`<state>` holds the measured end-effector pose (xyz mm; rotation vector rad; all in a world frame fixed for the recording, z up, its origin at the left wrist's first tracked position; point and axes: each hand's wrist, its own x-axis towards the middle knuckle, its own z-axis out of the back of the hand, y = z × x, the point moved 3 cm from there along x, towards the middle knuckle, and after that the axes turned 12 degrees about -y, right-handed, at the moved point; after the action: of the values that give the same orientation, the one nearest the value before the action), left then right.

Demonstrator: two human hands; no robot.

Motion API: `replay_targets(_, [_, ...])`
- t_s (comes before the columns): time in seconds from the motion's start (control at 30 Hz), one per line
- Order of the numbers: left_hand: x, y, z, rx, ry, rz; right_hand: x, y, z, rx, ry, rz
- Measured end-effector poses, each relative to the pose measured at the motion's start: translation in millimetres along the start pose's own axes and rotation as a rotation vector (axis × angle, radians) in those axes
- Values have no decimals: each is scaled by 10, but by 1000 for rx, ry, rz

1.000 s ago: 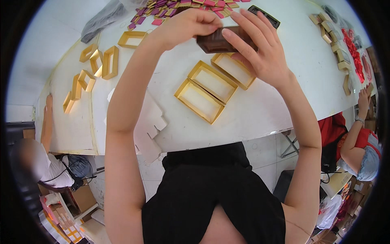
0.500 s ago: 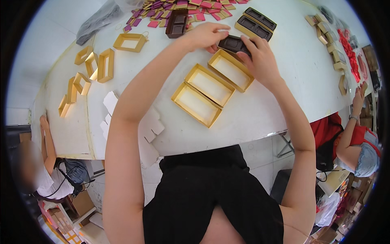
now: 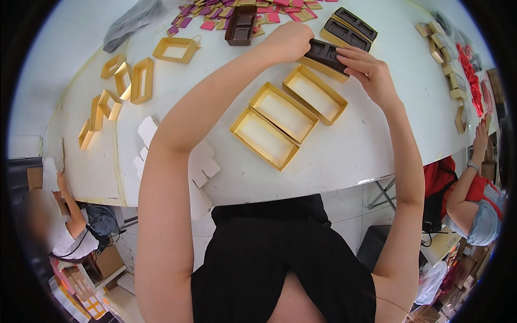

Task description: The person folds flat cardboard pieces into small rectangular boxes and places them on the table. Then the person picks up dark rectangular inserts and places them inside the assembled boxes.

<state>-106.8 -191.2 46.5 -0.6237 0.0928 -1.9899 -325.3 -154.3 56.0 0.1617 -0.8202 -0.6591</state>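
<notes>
Both of my hands are at a dark brown plastic insert tray, which sits in the top of a narrow gold box. My left hand is closed at the tray's left end, its fingertips partly hidden. At the other end my right hand has its fingers bent over the tray's edge, with the thumb by the box's near side. Closer to me lie three gold boxes with white bottoms: one gold box just below, a middle gold box and a nearest gold box. Two filled boxes stand beyond.
A loose brown tray lies near a heap of pink, purple and gold squares. Several gold frames stand on the left. White cardboard pieces lie beside my left arm. Small boxes and red ribbon line the right; co-workers sit at both sides.
The brown tray has gone from a tilted hold to lying level in a gold box, slightly farther right. My left fingers have curled in, and my right hand has shifted right.
</notes>
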Motion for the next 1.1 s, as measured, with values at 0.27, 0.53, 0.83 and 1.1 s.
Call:
replay_targets(0.27, [-110,-5,158,210,-187,-112,-4,46,-14,-320,232,95])
replay_targets(0.53, [-471,548,754,637,-178,259,-108,156,51,-318,-15,137])
replay_targets(0.83, [-434,-272,705,-1018,325,403,-26,1167,236,-320,-124,350])
replay_targets(1.1, [-656,-194,449,-325,207,340,-260,1138,-333,-598,15,-54])
